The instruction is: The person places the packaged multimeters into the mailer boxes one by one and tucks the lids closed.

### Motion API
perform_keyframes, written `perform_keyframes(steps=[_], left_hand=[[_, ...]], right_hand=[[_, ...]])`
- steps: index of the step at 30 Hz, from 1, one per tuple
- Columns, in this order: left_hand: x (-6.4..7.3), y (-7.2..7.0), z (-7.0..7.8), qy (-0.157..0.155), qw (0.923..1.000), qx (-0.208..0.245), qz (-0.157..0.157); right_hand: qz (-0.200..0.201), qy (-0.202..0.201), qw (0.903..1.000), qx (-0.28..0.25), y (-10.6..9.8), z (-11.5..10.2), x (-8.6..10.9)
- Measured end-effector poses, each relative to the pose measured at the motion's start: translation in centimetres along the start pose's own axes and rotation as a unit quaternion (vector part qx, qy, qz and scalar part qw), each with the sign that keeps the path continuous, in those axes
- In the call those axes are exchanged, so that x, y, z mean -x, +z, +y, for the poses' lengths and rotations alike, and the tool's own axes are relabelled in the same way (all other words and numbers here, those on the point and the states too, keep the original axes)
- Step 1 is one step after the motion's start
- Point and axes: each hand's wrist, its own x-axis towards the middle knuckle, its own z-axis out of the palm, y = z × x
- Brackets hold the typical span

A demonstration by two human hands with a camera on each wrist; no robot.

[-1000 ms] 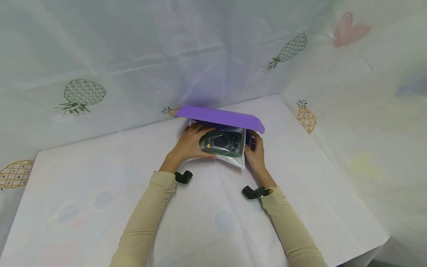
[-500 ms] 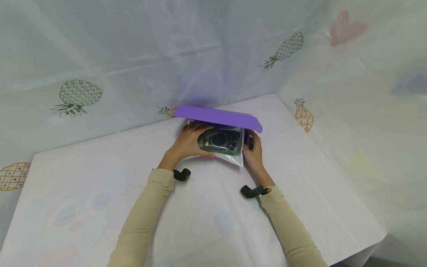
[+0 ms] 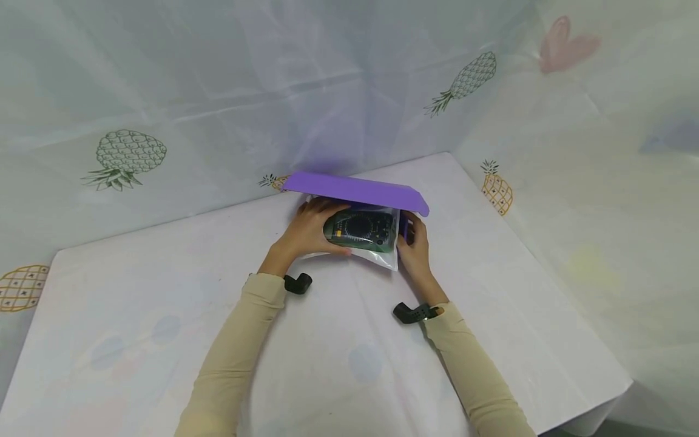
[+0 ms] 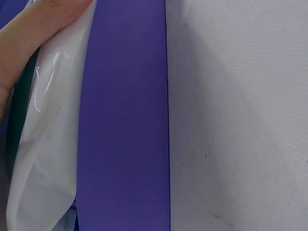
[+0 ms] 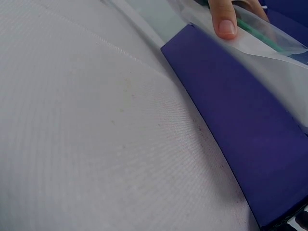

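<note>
A green-edged, dark-faced multimeter [image 3: 363,229] lies in a clear and white plastic bag [image 3: 382,260] at an open purple box, whose raised lid [image 3: 355,188] leans over it in the head view. My left hand [image 3: 308,233] grips the multimeter's left end through the bag, thumb along the near side. At the box's right side, my right hand [image 3: 416,249] holds the side wall between thumb and curled fingers. In the right wrist view, the left thumb [image 5: 225,24] presses on the bag above the box's front wall [image 5: 236,115]. The bag [image 4: 48,120] overhangs that wall in the left wrist view.
A white cloth covers the table [image 3: 164,291] around the box. Behind the box hangs a pale curtain [image 3: 229,133] with pineapple prints, and another sheet hangs at the right. The table's right corner [image 3: 628,382] shows at the lower right.
The head view has shifted slightly. Both hands keep their holds, and the bagged multimeter stays in nearly the same place at the box.
</note>
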Motion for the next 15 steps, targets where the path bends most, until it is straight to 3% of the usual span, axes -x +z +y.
perform_keyframes(steps=[15], left_hand=[[-0.4, 0.0, -0.13, -0.006, 1.0, -0.005, 0.002]], right_hand=[[0.0, -0.003, 1.0, 0.006, 0.0, -0.06, 0.04]])
